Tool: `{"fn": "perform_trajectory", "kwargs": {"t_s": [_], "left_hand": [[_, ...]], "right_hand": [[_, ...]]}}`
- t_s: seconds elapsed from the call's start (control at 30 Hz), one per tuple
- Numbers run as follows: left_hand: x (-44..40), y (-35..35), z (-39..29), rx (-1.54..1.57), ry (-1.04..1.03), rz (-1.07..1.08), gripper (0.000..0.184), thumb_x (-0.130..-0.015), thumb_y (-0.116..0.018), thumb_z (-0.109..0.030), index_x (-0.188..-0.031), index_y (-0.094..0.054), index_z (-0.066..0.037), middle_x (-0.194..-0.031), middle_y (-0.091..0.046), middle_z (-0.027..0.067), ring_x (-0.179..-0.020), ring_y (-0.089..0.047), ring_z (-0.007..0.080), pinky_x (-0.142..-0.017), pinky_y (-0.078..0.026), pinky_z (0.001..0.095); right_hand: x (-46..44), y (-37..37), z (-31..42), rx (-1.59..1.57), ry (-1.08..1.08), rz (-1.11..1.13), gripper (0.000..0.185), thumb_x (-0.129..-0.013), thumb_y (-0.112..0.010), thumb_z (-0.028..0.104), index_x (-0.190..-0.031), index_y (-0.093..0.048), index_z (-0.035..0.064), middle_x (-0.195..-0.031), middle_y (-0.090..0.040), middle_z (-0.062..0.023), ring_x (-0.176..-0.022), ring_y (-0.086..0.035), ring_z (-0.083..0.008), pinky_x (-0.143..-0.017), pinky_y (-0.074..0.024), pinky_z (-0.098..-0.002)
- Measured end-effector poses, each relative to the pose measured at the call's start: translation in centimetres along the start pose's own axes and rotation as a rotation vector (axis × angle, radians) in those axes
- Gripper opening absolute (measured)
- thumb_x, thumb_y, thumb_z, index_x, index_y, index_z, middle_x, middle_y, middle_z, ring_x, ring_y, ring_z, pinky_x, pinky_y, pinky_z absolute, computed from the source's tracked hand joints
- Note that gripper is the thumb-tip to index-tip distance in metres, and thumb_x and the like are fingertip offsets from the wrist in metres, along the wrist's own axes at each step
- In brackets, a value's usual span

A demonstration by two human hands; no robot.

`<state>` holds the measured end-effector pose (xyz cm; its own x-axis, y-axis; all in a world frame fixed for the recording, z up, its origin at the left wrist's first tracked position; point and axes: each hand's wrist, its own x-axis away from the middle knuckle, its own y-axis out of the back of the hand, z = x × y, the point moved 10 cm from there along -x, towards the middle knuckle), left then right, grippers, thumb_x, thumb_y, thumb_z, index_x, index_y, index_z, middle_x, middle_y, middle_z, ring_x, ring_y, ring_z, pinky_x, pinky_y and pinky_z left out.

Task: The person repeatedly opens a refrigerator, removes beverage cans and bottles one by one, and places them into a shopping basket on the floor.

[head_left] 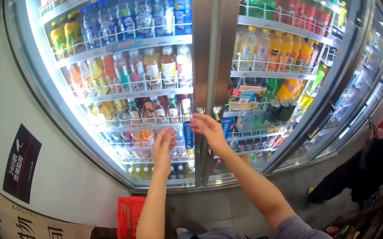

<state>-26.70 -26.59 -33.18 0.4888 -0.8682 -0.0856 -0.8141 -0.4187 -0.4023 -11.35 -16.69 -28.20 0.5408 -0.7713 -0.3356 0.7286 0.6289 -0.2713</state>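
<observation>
Both my hands are raised in front of a tall glass-door drinks fridge. My left hand (165, 145) is held before the lower shelves, its fingers loosely curled and apart, with nothing in it. Just right of a blue label (188, 135) at the door's edge is my right hand (206, 128), its fingers bent and spread near that label; whether they touch it cannot be made out. A metal door frame (212, 42) runs upward behind it. Rows of bottles stand on the shelves, among them blue-labelled bottles (144, 15) near the top.
At the lower left, a red basket (127, 223) is beside my left forearm. A person in dark clothes (378, 161) stands at the right, by a shelf of goods. More fridge doors continue to the right. A white wall with a dark sign (22, 164) is at the left.
</observation>
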Motion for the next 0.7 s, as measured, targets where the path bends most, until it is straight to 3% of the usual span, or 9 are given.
{"fn": "perform_trajectory", "kwargs": {"t_s": [0.13, 0.17, 0.23, 0.4, 0.53, 0.63, 0.7], "left_hand": [[1.1, -2.3, 1.5, 0.002, -0.011, -0.024, 0.031, -0.101, -0.051, -0.022, -0.126, -0.059, -0.006, -0.115, -0.065, 0.0078, -0.098, -0.061, 0.0128, -0.084, -0.047, 0.0273], [1.7, -2.9, 1.5, 0.009, -0.019, -0.019, 0.030, -0.101, -0.052, -0.022, -0.126, -0.059, -0.006, -0.115, -0.065, 0.0074, -0.097, -0.061, 0.0127, -0.084, -0.047, 0.0275], [3.4, -3.9, 1.6, 0.019, -0.027, -0.003, 0.029, -0.101, -0.052, -0.022, -0.125, -0.060, -0.007, -0.113, -0.066, 0.0061, -0.097, -0.062, 0.0124, -0.084, -0.047, 0.0280], [6.0, -4.1, 4.3, 0.030, 0.027, 0.000, 0.029, -0.100, -0.052, -0.019, -0.126, -0.058, -0.008, -0.115, -0.064, 0.0057, -0.098, -0.062, 0.0138, -0.084, -0.047, 0.0282], [6.3, -3.5, 2.6, 0.002, 0.036, -0.019, 0.030, -0.100, -0.052, -0.020, -0.126, -0.058, -0.007, -0.115, -0.064, 0.0064, -0.099, -0.061, 0.0137, -0.083, -0.047, 0.0284], [6.8, -4.1, 0.5, -0.005, 0.025, 0.062, 0.030, -0.100, -0.051, -0.019, -0.126, -0.058, -0.006, -0.115, -0.064, 0.0070, -0.097, -0.060, 0.0133, -0.083, -0.046, 0.0272], [6.8, -4.0, 0.1, -0.024, 0.041, 0.095, 0.029, -0.101, -0.050, -0.018, -0.126, -0.058, -0.006, -0.115, -0.064, 0.0068, -0.097, -0.060, 0.0133, -0.083, -0.046, 0.0270]], "right_hand": [[1.4, 8.1, 2.2, 0.037, 0.073, -0.309, 0.031, -0.098, -0.058, 0.018, -0.121, -0.059, -0.0026, -0.109, -0.066, -0.0115, -0.099, -0.064, -0.0175, -0.089, -0.0516, -0.0294], [1.5, 8.9, 2.2, 0.069, 0.087, -0.271, 0.031, -0.098, -0.058, 0.018, -0.121, -0.059, -0.0026, -0.109, -0.066, -0.0115, -0.099, -0.064, -0.0175, -0.089, -0.0516, -0.0294], [2.6, 11.5, 1.5, 0.214, 0.106, -0.418, 0.026, -0.097, -0.061, 0.021, -0.113, -0.063, 0.0000, -0.103, -0.067, -0.0079, -0.093, -0.064, -0.0136, -0.082, -0.0505, -0.0255], [3.2, 12.0, -1.7, 0.141, -0.074, -0.398, 0.028, -0.096, -0.063, 0.028, -0.101, -0.066, 0.0012, -0.090, -0.066, -0.0029, -0.083, -0.061, -0.0101, -0.076, -0.0483, -0.0231], [0.6, 13.2, -3.9, 0.417, -0.227, -0.398, 0.049, -0.094, -0.062, 0.046, -0.093, -0.067, -0.0024, -0.088, -0.068, -0.0076, -0.076, -0.060, -0.0101, -0.072, -0.0475, -0.0236], [-0.1, 12.8, -5.0, 0.307, -0.341, -0.367, 0.049, -0.095, -0.061, 0.045, -0.093, -0.069, -0.0040, -0.078, -0.069, -0.0058, -0.066, -0.059, -0.0096, -0.060, -0.0436, -0.0233], [0.4, 12.0, -4.3, 0.370, -0.281, -0.424, 0.049, -0.095, -0.060, 0.044, -0.092, -0.070, -0.0040, -0.077, -0.069, -0.0057, -0.065, -0.059, -0.0092, -0.058, -0.0425, -0.0234]]}}
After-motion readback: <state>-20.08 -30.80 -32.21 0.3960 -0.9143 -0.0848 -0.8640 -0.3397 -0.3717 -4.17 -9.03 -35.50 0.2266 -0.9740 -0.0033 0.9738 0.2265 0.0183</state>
